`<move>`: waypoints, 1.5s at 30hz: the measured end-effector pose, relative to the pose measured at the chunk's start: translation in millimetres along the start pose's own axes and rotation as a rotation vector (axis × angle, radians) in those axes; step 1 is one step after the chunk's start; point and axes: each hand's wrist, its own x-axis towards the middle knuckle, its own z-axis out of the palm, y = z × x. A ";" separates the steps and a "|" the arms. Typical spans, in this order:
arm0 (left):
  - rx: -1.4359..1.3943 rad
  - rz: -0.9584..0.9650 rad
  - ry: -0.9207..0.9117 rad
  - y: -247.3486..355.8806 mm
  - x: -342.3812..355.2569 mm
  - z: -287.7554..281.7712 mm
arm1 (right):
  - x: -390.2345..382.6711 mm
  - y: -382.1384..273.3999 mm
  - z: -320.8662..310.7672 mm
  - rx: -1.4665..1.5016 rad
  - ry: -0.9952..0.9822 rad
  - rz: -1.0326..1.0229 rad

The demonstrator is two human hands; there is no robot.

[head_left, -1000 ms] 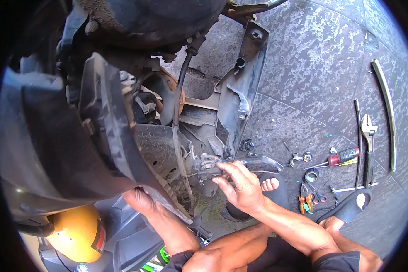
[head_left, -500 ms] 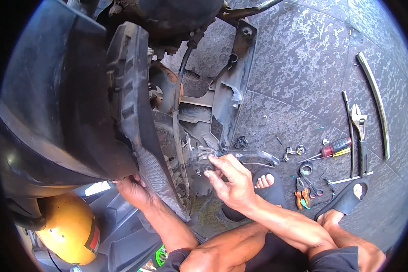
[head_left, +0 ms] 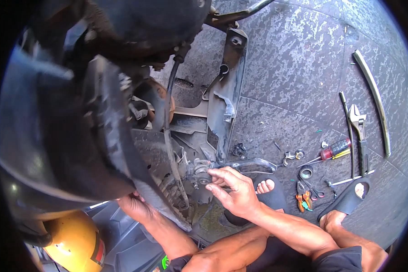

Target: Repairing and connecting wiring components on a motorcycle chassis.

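Note:
My left hand (head_left: 138,207) is wrapped round the lower edge of a large black plastic panel (head_left: 109,131) of a motorbike. The panel hides most of its fingertips. My right hand (head_left: 235,188) hovers beside a round metal joint (head_left: 202,172) on the bike's dusty frame. Its thumb and index finger stand apart, with nothing visible between them. Whether the index fingertip touches the joint, I cannot tell. A black cable (head_left: 168,113) runs down between the panel and a grey metal bracket (head_left: 220,113).
On the dark tiles at the right lie an adjustable wrench (head_left: 359,131), a screwdriver (head_left: 335,149), pliers (head_left: 303,199), scissors (head_left: 315,190), a tape roll (head_left: 306,172) and a curved metal tube (head_left: 374,99). A yellow helmet (head_left: 72,240) sits at the lower left.
The black panel's upper part has swung left and downward, blurred by motion, with my left hand still on it. My right thumb and index finger have spread a little beside the joint.

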 end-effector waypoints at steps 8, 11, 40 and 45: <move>0.140 -0.040 0.336 -28.5 -2.7 80.9 | 10.6 14.6 -7.8 -0.156 -0.140 -0.164; 0.208 -0.130 0.178 -34.2 -6.1 103.4 | 9.3 17.7 -8.8 -0.174 -0.134 -0.170; 0.617 -0.753 -1.244 -30.7 -35.6 193.6 | 7.5 -4.2 -4.7 0.091 -0.011 0.207; 0.623 -0.684 -1.171 -39.6 -30.5 198.5 | 8.4 3.9 -4.6 0.083 -0.058 0.203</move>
